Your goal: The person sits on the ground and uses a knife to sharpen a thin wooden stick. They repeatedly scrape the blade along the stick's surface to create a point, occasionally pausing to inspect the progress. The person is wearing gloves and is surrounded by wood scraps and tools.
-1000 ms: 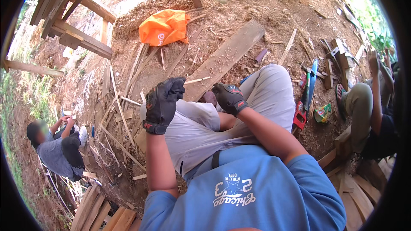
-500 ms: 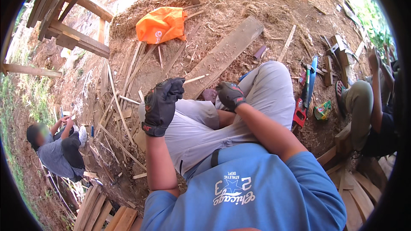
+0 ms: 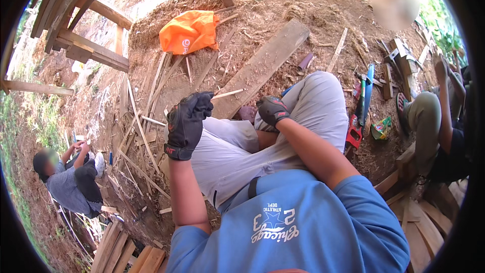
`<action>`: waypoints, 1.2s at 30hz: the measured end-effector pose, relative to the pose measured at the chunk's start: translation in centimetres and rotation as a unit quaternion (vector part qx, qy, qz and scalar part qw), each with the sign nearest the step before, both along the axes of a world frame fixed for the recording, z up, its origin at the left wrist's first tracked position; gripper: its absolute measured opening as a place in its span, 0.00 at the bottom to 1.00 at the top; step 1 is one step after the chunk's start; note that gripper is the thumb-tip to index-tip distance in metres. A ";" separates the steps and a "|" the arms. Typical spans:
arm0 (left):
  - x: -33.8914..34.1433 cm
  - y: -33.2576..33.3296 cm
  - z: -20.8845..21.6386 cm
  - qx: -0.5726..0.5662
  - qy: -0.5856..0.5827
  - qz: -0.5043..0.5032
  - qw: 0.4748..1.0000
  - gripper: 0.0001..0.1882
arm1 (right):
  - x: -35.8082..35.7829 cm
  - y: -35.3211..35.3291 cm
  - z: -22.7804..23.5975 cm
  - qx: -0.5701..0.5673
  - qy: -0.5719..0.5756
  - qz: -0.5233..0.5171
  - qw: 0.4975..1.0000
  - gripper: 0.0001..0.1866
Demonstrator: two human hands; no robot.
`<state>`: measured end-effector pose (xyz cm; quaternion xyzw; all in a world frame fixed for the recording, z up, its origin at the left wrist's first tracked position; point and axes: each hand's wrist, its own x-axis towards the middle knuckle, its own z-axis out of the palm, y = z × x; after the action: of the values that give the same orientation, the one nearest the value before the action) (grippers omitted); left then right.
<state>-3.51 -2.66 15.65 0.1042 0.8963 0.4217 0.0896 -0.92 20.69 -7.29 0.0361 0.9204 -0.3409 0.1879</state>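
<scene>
My left hand (image 3: 189, 126), in a dark glove, is closed with its knuckles up. From its fingers a thin pale wooden stick (image 3: 228, 93) points to the right, over a wide plank (image 3: 273, 55) on the ground. In front of my bent leg is my right hand (image 3: 273, 110), also gloved, its fingers curled inward. Whatever those fingers hold is hidden. A gap separates the stick's tip from my right hand. Both forearms rest near my light grey trousers (image 3: 313, 116).
An orange bag (image 3: 189, 33) lies beyond my left hand. To my right are a red-handled saw (image 3: 354, 134) and a small green packet (image 3: 381, 128). One person (image 3: 76, 179) sits at left, another (image 3: 429, 121) at right. Wood strips (image 3: 139, 116) litter the ground.
My left hand has shifted slightly left with the stick still in it. My right hand stays almost where it was, fingers curled.
</scene>
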 end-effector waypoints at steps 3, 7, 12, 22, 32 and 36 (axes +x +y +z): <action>0.1 0.0 -0.2 0.011 -0.014 0.013 1.000 0.21 | 1.0 -1.3 -1.7 0.030 0.028 -0.047 0.998 0.15; -0.1 -0.2 -0.3 0.018 -0.007 -0.007 1.000 0.23 | 0.8 -0.6 -3.7 0.096 0.001 0.036 0.995 0.17; 0.0 0.3 -0.5 0.044 -0.003 -0.018 0.999 0.19 | 0.6 -0.1 -2.5 0.054 -0.052 -0.057 0.996 0.17; 0.1 0.5 -2.1 0.037 0.016 0.070 0.997 0.13 | 1.0 -0.9 -2.9 0.055 -0.041 -0.059 0.996 0.17; -0.7 2.6 -2.1 0.053 0.032 0.035 0.997 0.20 | 1.2 -0.1 -5.3 0.056 -0.003 -0.053 0.997 0.17; -0.7 2.2 -1.9 0.029 0.036 0.044 0.998 0.20 | 1.8 0.0 -0.4 0.030 -0.005 -0.037 0.999 0.16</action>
<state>-4.20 -0.44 13.75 0.0820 0.8901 0.4469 0.0353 0.92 20.73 -7.66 0.0773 0.9275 -0.3192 0.1782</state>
